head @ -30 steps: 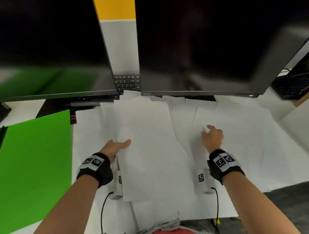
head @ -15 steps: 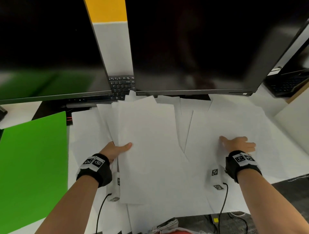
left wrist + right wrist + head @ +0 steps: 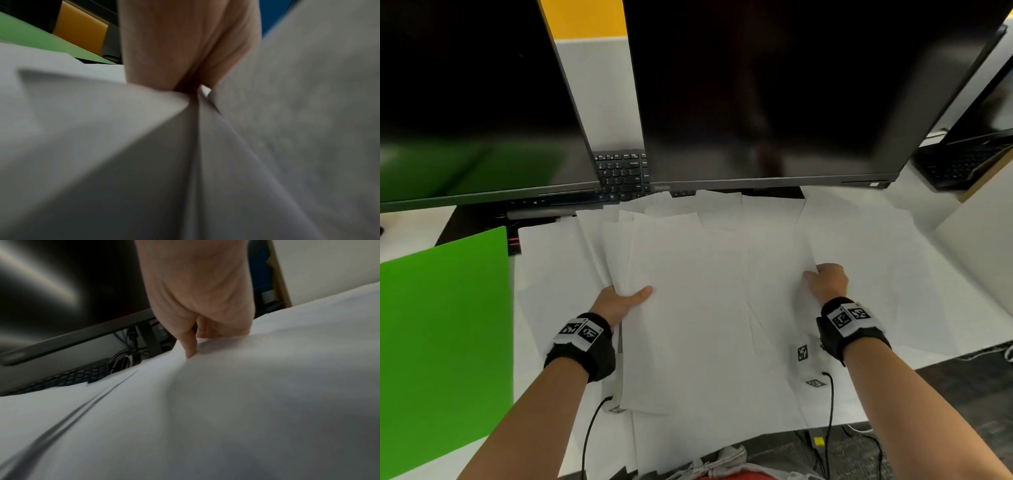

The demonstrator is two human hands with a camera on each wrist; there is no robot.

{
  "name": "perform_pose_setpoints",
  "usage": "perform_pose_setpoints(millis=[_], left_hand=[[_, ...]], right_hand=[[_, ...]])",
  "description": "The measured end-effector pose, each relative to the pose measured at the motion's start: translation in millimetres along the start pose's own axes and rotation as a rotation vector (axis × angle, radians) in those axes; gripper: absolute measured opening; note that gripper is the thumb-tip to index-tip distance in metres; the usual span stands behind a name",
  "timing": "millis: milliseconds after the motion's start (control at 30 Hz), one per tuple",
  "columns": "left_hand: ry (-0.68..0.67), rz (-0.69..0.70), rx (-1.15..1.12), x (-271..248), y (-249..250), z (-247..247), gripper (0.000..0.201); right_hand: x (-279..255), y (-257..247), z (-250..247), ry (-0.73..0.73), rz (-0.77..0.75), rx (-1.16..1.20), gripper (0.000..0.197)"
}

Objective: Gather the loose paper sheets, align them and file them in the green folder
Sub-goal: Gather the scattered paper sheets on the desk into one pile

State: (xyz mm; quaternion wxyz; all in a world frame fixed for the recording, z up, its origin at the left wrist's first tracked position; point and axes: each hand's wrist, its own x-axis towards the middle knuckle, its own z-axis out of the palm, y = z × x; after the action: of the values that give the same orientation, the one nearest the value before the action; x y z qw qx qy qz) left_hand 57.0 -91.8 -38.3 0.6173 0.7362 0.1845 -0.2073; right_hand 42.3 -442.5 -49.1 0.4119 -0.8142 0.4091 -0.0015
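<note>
Several white paper sheets (image 3: 876, 274) lie overlapping across the desk. My left hand (image 3: 623, 298) holds a fanned stack of sheets (image 3: 681, 308) at its left edge, thumb on top and fingers hidden beneath; in the left wrist view the palm (image 3: 185, 48) sits between paper layers (image 3: 92, 129). My right hand (image 3: 825, 281) is curled at the left edge of a right-side sheet; in the right wrist view its fingertips (image 3: 190, 352) pinch that bulging sheet (image 3: 246, 386). The green folder (image 3: 445, 342) lies closed at the left, a sliver of the folder (image 3: 41, 42) showing by the left wrist.
Two dark monitors (image 3: 774, 96) stand close behind the paper, with a black keyboard (image 3: 623, 174) between them. A laptop (image 3: 962, 161) sits at the far right. The desk's front edge (image 3: 825, 428) has cables hanging below it.
My right hand has gone from lying flat further right to curled, and moved left with a sheet, closing the gap toward the stack. The left hand has kept its hold.
</note>
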Motion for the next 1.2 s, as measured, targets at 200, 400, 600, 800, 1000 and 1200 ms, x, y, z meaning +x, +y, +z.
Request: perform_pose_setpoints(millis=[200,400,600,800,1000,1200], left_hand=[[0.055,0.053,-0.039,-3,0,8,0.053],[0.161,0.086,-0.064,-7,-5,3,0.081],[-0.024,0.069,0.050,-4,0,7,0.086],[-0.015,0.010,-0.038,-2,-14,-18,0.063],[-0.046,0.048,-0.062,-3,-10,-32,0.047],[0.034,-0.054,-0.021,8,-22,-41,0.049]], right_hand=[[-21,-29,59,-0.145,-0.118,0.099,0.026],[-29,-34,65,-0.100,-0.171,-0.215,0.044],[-67,-50,101,-0.422,-0.233,0.032,0.071],[-67,-52,94,-0.493,-0.211,0.233,0.036],[-64,-47,87,-0.375,-0.298,0.357,0.025],[-41,-45,76,-0.110,-0.284,-0.021,0.046]])
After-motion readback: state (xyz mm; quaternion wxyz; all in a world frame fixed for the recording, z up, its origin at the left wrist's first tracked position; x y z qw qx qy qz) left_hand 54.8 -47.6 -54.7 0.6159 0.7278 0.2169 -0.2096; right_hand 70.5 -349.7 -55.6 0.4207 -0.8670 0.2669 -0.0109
